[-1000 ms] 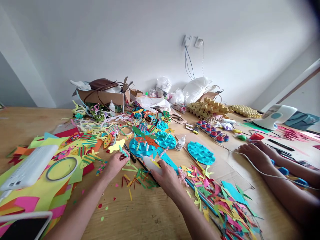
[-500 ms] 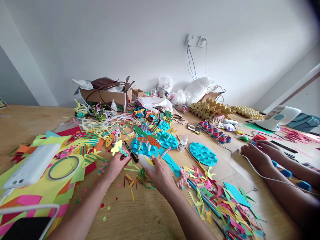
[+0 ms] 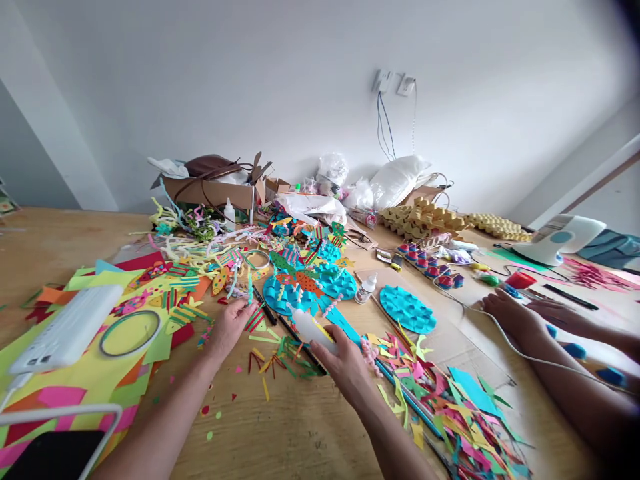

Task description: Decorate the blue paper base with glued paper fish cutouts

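My left hand (image 3: pixel 231 330) is closed in a pinch on a twisted green pipe cleaner (image 3: pixel 251 288), which stands up from the fingertips. My right hand (image 3: pixel 345 363) grips a white glue bottle (image 3: pixel 314 331), tilted with its nozzle toward the upper left, a short way from the left fingers. Just below the left fingertips lies a striped paper fish (image 3: pixel 256 321). Behind the bottle are blue painted egg-carton ovals (image 3: pixel 287 297) with paper fish and curled pipe cleaners on them. A black pen (image 3: pixel 266 308) lies between my hands.
At right, a co-worker's hands (image 3: pixel 515 317) rest by a white cable and a hot-air-like white device (image 3: pixel 563 237). Paper scraps (image 3: pixel 450 413) spread at lower right. A power bank (image 3: pixel 67 327) lies on coloured paper at left. A small glue bottle (image 3: pixel 367 288) stands beyond my right hand.
My right hand has moved right with the glue bottle, away from the left hand. The yellow star-like paper shape at my left fingertips no longer shows; the pipe cleaner now points upward.
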Demonstrator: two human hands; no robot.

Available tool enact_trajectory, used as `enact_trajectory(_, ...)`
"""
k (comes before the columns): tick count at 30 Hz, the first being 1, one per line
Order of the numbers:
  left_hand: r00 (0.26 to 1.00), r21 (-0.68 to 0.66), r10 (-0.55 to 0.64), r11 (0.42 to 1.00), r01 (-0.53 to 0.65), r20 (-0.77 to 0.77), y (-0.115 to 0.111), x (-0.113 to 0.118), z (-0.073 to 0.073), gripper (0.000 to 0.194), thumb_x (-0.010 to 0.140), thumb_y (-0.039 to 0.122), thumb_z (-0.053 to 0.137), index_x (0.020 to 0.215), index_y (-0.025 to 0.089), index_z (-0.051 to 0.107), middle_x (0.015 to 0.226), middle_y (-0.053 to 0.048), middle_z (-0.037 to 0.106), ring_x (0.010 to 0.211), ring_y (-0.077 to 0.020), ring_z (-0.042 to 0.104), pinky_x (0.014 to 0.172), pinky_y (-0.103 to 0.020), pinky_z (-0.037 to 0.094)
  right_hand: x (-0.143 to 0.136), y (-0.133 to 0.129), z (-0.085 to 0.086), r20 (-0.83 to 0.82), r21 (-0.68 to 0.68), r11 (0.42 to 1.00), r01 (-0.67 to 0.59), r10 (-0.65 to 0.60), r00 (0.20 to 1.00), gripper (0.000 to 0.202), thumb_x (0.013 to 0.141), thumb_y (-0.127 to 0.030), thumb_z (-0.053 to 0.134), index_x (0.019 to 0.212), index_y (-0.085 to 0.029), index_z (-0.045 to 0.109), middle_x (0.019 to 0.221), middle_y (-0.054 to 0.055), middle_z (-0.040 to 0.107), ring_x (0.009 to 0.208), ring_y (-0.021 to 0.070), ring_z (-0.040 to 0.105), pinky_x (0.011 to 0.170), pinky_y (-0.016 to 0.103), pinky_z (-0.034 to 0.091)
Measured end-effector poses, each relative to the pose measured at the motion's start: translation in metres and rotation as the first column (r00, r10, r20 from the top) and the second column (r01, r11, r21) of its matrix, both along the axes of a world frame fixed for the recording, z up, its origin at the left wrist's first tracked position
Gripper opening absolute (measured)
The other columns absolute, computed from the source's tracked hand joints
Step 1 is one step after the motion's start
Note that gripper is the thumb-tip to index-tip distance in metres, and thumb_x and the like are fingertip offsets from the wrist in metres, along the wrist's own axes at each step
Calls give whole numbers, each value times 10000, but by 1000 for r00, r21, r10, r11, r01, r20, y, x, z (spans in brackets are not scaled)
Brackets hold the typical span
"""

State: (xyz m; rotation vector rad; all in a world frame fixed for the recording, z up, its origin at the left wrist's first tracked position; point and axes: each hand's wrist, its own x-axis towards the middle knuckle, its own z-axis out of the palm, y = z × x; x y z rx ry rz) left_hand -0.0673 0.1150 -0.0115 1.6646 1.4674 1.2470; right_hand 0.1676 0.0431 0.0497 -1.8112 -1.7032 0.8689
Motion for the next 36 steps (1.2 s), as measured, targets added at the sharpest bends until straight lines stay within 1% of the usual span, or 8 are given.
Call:
enact_trajectory(4, 999, 74, -13, 997, 16, -36, 2, -4, 6, 312, 792, 402, 450, 711, 181, 655, 906, -54, 669, 941, -200, 574, 840, -282, 443, 18, -10, -1, -42, -1, 1000, 30, -30, 999, 442, 751, -487, 464, 1015, -141, 542, 744, 31, 603, 653, 180, 554, 546, 246, 385)
enact_trajectory(8, 982, 169, -109, 976, 135, -151, 0, 2, 13, 264, 806, 337, 472, 769, 188, 687, 943, -77, 674, 950, -200, 578, 912, -332, 410, 29, -20, 0, -60, 17, 999, 49, -48, 997, 467, 751, -534, 455, 999, -149, 545, 750, 31, 586, 655, 182, 536, 560, 260, 381)
enact_trajectory(11, 936, 218, -222, 933, 285, -274, 1, 7, 11, 249, 815, 307, 490, 722, 187, 688, 887, -84, 682, 933, -201, 584, 906, -345, 417, 36, -29, 1, -67, 30, 998, 50, -48, 997, 475, 748, -563, 453, 983, -162, 547, 747, 26, 574, 653, 183, 525, 563, 265, 383)
enact_trajectory(14, 858, 192, -323, 886, 422, -399, 5, 11, 8, 264, 834, 285, 475, 690, 184, 671, 853, -80, 685, 982, -203, 569, 903, -332, 427, 43, -39, 2, -79, 35, 997, 74, -71, 994, 488, 743, -578, 455, 994, -169, 538, 754, 24, 577, 647, 183, 526, 561, 265, 392)
enact_trajectory(18, 798, 142, -375, 861, 489, -471, 12, 13, 5, 253, 847, 266, 445, 736, 182, 656, 869, -67, 686, 1014, -198, 566, 932, -331, 410, 49, -49, 2, -80, 57, 994, 92, -87, 993, 466, 744, -579, 472, 975, -183, 558, 776, 23, 597, 643, 178, 536, 541, 252, 399)
enact_trajectory(26, 859, 168, -305, 901, 400, -411, 9, 5, 0, 275, 819, 285, 468, 594, 189, 594, 702, -37, 628, 765, -176, 566, 789, -312, 426, 47, -50, -2, -51, 96, 992, 86, -82, 995, 461, 732, -565, 484, 959, -173, 568, 758, 22, 604, 618, 172, 538, 538, 251, 406)
enact_trajectory(31, 943, 162, -193, 957, 242, -272, 2, -4, 1, 222, 744, 295, 524, 559, 191, 590, 653, -24, 605, 713, -175, 544, 747, -304, 408, 25, -38, 5, 12, 84, 996, 6, -7, 1000, 426, 750, -508, 466, 973, -161, 572, 777, 40, 620, 656, 187, 554, 548, 254, 396)
enact_trajectory(36, 1000, 87, -5, 996, 7, -21, 2, -3, 9, 264, 715, 361, 531, 521, 185, 570, 542, 8, 538, 585, -151, 514, 619, -276, 408, -7, -14, 11, 115, 57, 996, -63, 56, 992, 327, 767, -367, 503, 1007, -154, 565, 871, 64, 653, 764, 202, 599, 623, 252, 404)
